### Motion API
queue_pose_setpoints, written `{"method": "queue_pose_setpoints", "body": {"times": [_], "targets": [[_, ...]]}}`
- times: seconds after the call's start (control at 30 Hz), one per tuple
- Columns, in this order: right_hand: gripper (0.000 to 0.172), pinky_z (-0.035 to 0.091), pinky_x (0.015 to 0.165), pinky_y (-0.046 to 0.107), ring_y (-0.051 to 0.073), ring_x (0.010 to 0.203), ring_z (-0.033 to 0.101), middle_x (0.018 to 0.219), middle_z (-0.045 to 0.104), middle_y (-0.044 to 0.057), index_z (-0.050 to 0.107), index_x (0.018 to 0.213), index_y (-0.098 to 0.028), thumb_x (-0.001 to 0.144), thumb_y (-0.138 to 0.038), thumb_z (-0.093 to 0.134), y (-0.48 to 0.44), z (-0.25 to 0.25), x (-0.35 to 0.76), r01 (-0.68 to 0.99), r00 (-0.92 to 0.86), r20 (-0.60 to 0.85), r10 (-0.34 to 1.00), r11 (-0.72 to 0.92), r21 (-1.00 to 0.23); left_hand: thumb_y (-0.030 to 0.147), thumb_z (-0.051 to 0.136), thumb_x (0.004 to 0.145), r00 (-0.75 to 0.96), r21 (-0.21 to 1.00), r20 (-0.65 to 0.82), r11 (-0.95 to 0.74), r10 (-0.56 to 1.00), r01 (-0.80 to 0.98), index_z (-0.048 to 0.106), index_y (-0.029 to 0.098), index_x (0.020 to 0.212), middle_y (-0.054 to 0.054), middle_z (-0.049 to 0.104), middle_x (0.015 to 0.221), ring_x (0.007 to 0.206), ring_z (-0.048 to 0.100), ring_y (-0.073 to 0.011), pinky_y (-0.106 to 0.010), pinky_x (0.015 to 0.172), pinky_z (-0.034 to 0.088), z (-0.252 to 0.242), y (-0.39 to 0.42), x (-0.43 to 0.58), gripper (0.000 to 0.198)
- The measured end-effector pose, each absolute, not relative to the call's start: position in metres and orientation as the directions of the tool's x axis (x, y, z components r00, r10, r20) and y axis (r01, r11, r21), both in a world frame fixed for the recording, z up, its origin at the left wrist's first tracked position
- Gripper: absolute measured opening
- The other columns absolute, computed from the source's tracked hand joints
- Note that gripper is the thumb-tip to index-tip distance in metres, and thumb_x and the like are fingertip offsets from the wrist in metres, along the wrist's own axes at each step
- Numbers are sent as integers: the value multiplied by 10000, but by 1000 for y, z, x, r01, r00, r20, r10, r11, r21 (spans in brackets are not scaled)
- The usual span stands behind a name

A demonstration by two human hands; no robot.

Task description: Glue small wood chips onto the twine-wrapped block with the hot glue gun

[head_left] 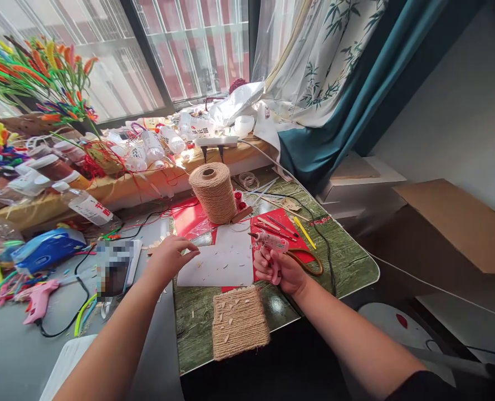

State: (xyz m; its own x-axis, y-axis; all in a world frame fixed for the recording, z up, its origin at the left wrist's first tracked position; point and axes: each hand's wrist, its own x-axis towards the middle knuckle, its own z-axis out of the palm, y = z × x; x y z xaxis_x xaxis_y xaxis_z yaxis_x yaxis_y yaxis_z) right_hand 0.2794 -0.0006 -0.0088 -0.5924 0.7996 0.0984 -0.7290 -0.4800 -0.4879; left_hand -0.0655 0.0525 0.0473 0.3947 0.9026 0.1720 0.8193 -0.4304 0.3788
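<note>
My right hand is wrapped round the grip of a small pink hot glue gun, its nozzle pointing left over the paper. My left hand hovers at the left side of a white paper sheet, thumb and forefinger closed together; anything between them is too small to make out. Several small pale slivers lie scattered on the sheet. At the table's front edge lies a square panel wrapped in jute twine, with more pale slivers on its upper and left parts.
A big spool of jute twine stands behind the paper. Scissors, a yellow pen and other tools lie right. A second pink glue gun, a phone and a blue tape dispenser are left. Bottles crowd the sill.
</note>
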Motion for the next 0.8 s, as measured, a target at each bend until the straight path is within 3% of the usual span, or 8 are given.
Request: {"method": "queue_pose_setpoints", "body": {"times": [0.17, 0.37, 0.53, 0.67, 0.73, 0.8], "targets": [[309, 279, 517, 216, 92, 580, 279, 768, 469, -21, 572, 784, -175, 875, -371, 792, 0, -9, 278, -758, -559, 109, 822, -453, -469, 260, 568, 978, 477, 120, 167, -498, 863, 859, 792, 253, 936, -74, 767, 951, 935, 646, -279, -410, 864, 484, 29, 48, -67, 228], [259, 291, 527, 224, 99, 583, 277, 774, 469, -18, 592, 811, -183, 886, -353, 773, -1, -8, 280, -754, -546, 78, 834, -448, -481, 189, 495, 989, 494, 20, 111, -499, 862, 867, 794, 211, 959, -109, 749, 941, 941, 635, -297, -443, 874, 505, 3, 33, -80, 301], [277, 290, 533, 231, 100, 587, 296, 776, 468, -13, 576, 777, -182, 872, -346, 778, -2, -6, 279, -750, -535, 78, 841, -431, -501, 79, 498, 928, 522, 101, 96, -530, 848, 842, 788, 266, 1118, -75, 763, 1049, 1000, 649, -267, -421, 934, 498, -1, 22, -98, 394], [249, 302, 537, 236, 106, 591, 304, 770, 463, -13, 586, 795, -189, 878, -337, 768, -2, -6, 279, -732, -549, 70, 833, -439, -520, 233, 537, 985, 483, 240, 171, -512, 859, 825, 783, 282, 1135, -68, 764, 1141, 1077, 657, -266, -428, 992, 484, 21, 22, -105, 292], [237, 304, 538, 234, 106, 591, 293, 767, 458, -14, 591, 805, -189, 881, -332, 764, -2, -7, 279, -734, -550, 65, 833, -444, -514, 289, 533, 1007, 383, 349, 230, -443, 894, 826, 781, 281, 1137, -64, 766, 1170, 1106, 665, -257, -419, 1022, 479, 34, 22, -104, 280], [233, 305, 541, 230, 103, 590, 283, 765, 454, -14, 597, 806, -183, 889, -332, 756, -2, -7, 279, -733, -552, 61, 831, -449, -511, 366, 589, 991, 263, 456, 205, -330, 943, 827, 790, 291, 1100, -42, 784, 1134, 1054, 692, -244, -376, 957, 516, 44, 21, -103, 240]]}}
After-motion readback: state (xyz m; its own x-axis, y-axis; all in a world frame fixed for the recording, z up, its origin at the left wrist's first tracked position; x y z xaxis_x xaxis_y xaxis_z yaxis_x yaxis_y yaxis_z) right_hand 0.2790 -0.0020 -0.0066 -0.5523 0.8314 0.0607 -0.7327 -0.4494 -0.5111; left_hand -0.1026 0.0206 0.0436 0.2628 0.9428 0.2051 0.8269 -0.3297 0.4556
